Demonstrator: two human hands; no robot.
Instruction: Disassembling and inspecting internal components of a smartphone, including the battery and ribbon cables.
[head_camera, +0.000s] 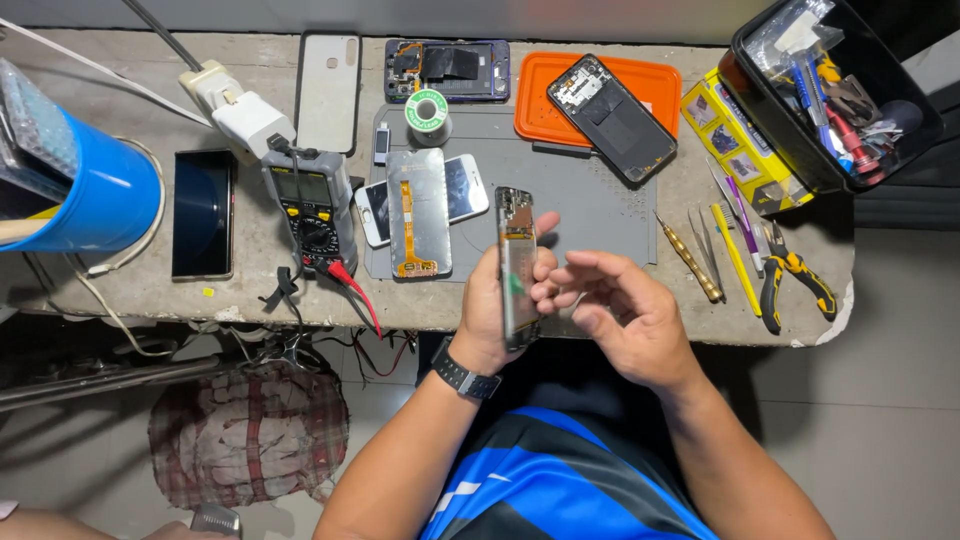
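My left hand (487, 305) grips an opened smartphone (517, 262) upright over the table's front edge, its bare circuit side facing me. My right hand (618, 308) is beside it on the right, its fingertips touching the phone's right edge and holding nothing. A black watch (466, 377) sits on my left wrist. On the grey work mat (590, 200) behind the hands lies a detached screen panel (418, 212) with an orange flex cable, resting on a white phone (468, 186).
A multimeter (312, 208) with red and black leads sits left, beside a dark phone (203, 212) and a blue tub (95, 195). An orange tray (655, 85) holds another opened phone (610, 117). Pliers (792, 285), tweezers (705, 245) and a black parts bin (835, 90) lie right.
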